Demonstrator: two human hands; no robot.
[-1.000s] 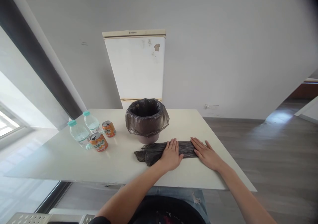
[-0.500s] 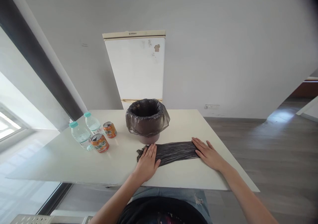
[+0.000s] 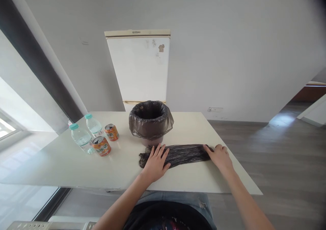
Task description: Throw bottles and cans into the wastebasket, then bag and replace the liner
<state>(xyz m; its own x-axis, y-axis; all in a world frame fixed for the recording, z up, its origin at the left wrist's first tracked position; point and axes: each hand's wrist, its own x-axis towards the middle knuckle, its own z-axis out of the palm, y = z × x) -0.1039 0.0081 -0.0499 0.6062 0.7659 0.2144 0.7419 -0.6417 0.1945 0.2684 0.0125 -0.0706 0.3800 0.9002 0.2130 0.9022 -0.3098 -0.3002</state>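
Fingers of the left hand (image 3: 155,163) spread, lying on the left part of a flattened, pleated black plastic bag (image 3: 187,154). Right hand (image 3: 220,158): fingers bent at the bag's right end, thumb on it; whether they grip it, cannot tell. Bag lies across the smooth white worktop (image 3: 122,169), just in front of a round mauve bin (image 3: 152,142) with black plastic liner (image 3: 151,129).

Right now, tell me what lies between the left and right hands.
In the head view, a dark, creased plastic bag lies on the table, stretching from the left hand to the right hand.
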